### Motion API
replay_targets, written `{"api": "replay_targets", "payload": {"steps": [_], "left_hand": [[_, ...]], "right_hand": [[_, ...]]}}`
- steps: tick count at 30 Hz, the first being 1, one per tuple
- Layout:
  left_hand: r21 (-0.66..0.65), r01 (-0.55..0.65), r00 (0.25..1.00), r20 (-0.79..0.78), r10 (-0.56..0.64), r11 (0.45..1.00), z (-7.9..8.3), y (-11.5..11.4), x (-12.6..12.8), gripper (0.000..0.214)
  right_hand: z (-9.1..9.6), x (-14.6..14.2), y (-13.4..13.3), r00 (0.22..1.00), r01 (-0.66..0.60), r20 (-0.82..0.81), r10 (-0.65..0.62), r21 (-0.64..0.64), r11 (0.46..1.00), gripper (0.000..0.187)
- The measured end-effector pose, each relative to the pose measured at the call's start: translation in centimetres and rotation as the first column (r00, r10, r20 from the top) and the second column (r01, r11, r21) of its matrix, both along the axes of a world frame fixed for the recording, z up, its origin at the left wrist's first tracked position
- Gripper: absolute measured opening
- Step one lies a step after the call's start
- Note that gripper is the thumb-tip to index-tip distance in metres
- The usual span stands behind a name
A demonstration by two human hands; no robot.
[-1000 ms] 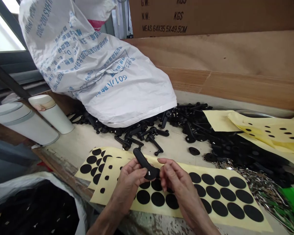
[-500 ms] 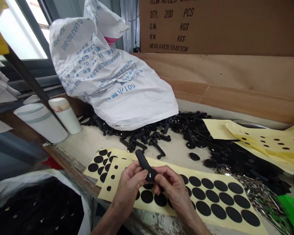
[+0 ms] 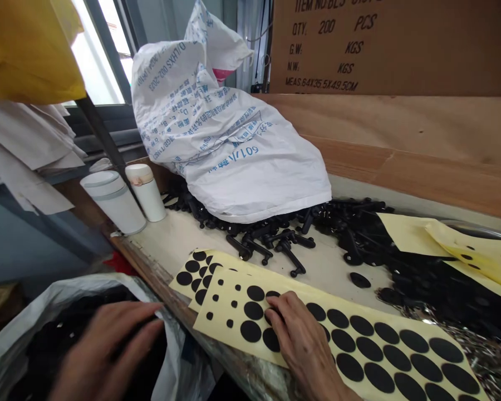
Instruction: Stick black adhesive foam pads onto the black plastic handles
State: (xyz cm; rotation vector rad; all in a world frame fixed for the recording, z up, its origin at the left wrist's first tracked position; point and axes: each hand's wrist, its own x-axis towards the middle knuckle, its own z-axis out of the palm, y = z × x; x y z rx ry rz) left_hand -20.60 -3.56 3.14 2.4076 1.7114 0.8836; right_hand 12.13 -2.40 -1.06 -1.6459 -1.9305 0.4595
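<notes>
Workshop bench by a window, and up top a cardboard carton (image 3: 338,50) stands behind a plywood board (image 3: 401,133), with a bulging white woven sack (image 3: 234,156) slumped against it. Out from under that sack spills a heap of black plastic handles (image 3: 359,234), a few lying loose on the bare bench top (image 3: 183,245). Two white canisters (image 3: 114,203) stand near the left end. Down front, a yellow backing sheet (image 3: 250,273) of black rubber discs (image 3: 338,318) lies flat, its near side right at the worn bench edge (image 3: 158,278), with open bench between its far side and the loose handles. Right hand (image 3: 303,345) is down on the sheet, fingers (image 3: 279,312) laid across the discs, nothing gripped. Left hand (image 3: 108,351) is out past the edge, blurred, fingers curled over the mouth of a white plastic bag (image 3: 171,334) of dark parts; that blur hides whether it holds anything.
</notes>
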Motion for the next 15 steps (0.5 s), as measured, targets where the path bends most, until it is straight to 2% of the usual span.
{"api": "replay_targets", "payload": {"steps": [1,3,5,6,9,13,15], "left_hand": [[-0.005,0.11,0.994,0.011,-0.11,0.994,-0.5,0.6,2.7,0.029],[-0.028,0.252,0.967,-0.027,-0.253,0.967,-1.4,1.9,8.2,0.03],[-0.015,0.273,0.958,-0.089,-0.274,0.962,-2.4,3.3,12.4,0.032],[-0.035,0.288,0.949,-0.121,-0.29,0.957,-2.8,3.8,13.8,0.033],[-0.089,0.317,0.929,-0.172,-0.328,0.944,-3.8,4.8,15.0,0.036],[-0.13,0.323,0.925,-0.167,-0.341,0.938,-4.3,5.0,14.3,0.039],[-0.148,0.316,0.924,-0.174,-0.339,0.937,-4.3,4.8,14.2,0.042]], "right_hand": [[-0.3,-0.5,0.4,0.999,0.006,0.045,-0.007,0.032,0.999,0.023],[-0.7,-1.4,1.3,0.994,0.025,0.105,-0.033,0.082,0.996,0.023],[-1.0,-1.8,2.0,0.992,0.032,0.115,-0.044,0.104,0.994,0.022],[-1.1,-1.9,2.3,0.993,0.036,0.106,-0.048,0.107,0.994,0.021],[-1.4,-1.9,2.6,0.996,0.063,0.06,-0.069,0.085,0.994,0.016],[-1.9,-1.8,2.5,0.994,0.105,-0.007,-0.105,0.046,0.993,0.009],[-2.1,-1.8,2.4,0.993,0.114,-0.049,-0.111,0.061,0.992,0.013]]}}
